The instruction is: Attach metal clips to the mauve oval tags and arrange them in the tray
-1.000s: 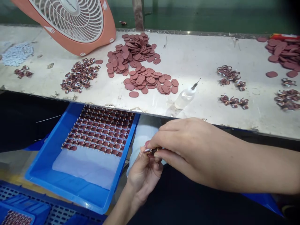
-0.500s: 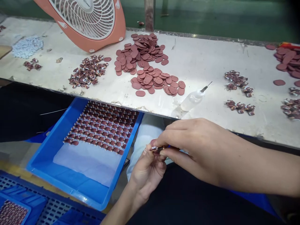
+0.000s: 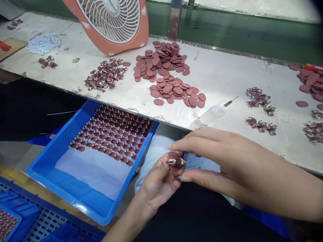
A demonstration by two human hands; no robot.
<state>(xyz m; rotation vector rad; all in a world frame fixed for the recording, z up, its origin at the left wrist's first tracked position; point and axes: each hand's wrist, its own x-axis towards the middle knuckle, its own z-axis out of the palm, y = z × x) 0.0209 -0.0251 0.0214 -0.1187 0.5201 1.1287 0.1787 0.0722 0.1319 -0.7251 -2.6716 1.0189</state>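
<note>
My left hand (image 3: 161,181) is closed on a small brown figure on an oval base (image 3: 176,162), held between thumb and fingers over my lap. Just right of it, my right hand (image 3: 217,158) has thumb and fingers apart, with nothing between them. A clear bottle with a needle tip (image 3: 213,114) lies on the bench (image 3: 222,70) beyond my right hand. Reddish-brown oval discs (image 3: 168,89) are piled behind it. To the left of my hands, a blue tray (image 3: 101,215) holds rows of similar figures on ovals (image 3: 113,134).
An orange fan (image 3: 126,47) stands at the back of the bench. Loose figures (image 3: 104,75) and pale blue pieces (image 3: 44,43) lie to the left. More figures (image 3: 261,126) and discs (image 3: 311,80) are on the right. Another person's dark clothing shows at left.
My right thumb and fingers have parted and moved off the figure, which stays in my left hand. The view has shifted, so the bench items appear farther right.
</note>
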